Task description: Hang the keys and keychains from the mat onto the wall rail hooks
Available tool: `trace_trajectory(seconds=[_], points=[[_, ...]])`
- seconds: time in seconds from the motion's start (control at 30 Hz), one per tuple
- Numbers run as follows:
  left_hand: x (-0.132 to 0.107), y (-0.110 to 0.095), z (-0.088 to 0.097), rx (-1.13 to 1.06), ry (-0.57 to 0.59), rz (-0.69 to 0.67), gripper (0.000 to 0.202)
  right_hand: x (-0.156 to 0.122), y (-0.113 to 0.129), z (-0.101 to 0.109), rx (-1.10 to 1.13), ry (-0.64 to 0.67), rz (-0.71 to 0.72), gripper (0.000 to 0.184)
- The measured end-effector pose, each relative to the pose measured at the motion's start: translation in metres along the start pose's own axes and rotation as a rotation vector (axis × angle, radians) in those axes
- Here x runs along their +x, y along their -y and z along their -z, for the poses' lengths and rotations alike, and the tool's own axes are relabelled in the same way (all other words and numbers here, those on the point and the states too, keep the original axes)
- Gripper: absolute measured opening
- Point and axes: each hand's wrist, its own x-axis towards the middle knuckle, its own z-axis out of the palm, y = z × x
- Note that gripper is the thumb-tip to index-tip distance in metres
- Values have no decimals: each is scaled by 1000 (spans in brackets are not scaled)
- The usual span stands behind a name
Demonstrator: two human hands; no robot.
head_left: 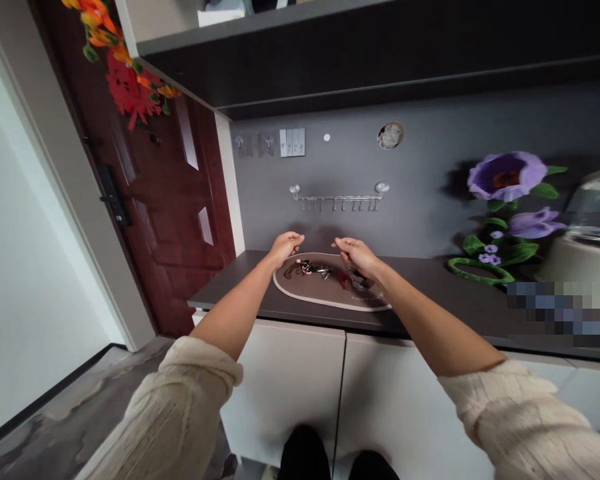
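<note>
My left hand [286, 248] hovers over the left end of an oval brown mat [310, 295], its fingertips pinched together. My right hand [357, 255] is raised over the mat's right side with its fingers curled closed. If either pinch holds anything, it is too small or hidden to make out. Below and between the hands, a cluster of small metal items that look like keys [310, 268] lies on the mat. Near my right hand is a small red item [345, 281]. A dark item [364, 283] sits partly hidden under my right wrist.
On the grey back wall, a metal rail with hooks [338, 198] hangs from suction cups. A dark shelf [380, 60] juts out overhead. Purple artificial flowers [507, 177] stand on the dark counter [430, 293] to the right. A red-brown door [165, 200] is at left.
</note>
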Motion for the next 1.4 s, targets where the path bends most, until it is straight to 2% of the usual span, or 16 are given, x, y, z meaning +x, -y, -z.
trace_trajectory(seconds=[0.13,0.27,0.37,0.47,0.57,0.67,0.93,1.23,1.4], points=[[11,20,4,137,-160,-61,13,20,-10,-23,-41,-122,-19,8],[16,42,4,231,-269,-95,12,41,-26,-40,-123,-165,-35,10],[16,56,4,265,-304,-76,13,55,-40,-46,-246,-186,5,13],[17,63,5,307,-275,-66,14,62,-50,-48,-404,-221,69,12],[18,65,7,345,-232,-69,15,62,-54,-47,-593,-214,118,11],[19,65,8,370,-248,-58,16,60,-55,-44,-758,-137,172,10],[18,65,11,356,-281,-55,18,65,-62,-37,-1017,-17,406,13],[14,59,10,306,-271,-22,19,65,-63,-39,-1188,77,404,20],[14,59,9,279,-264,-20,18,63,-63,-40,-1193,41,394,21]])
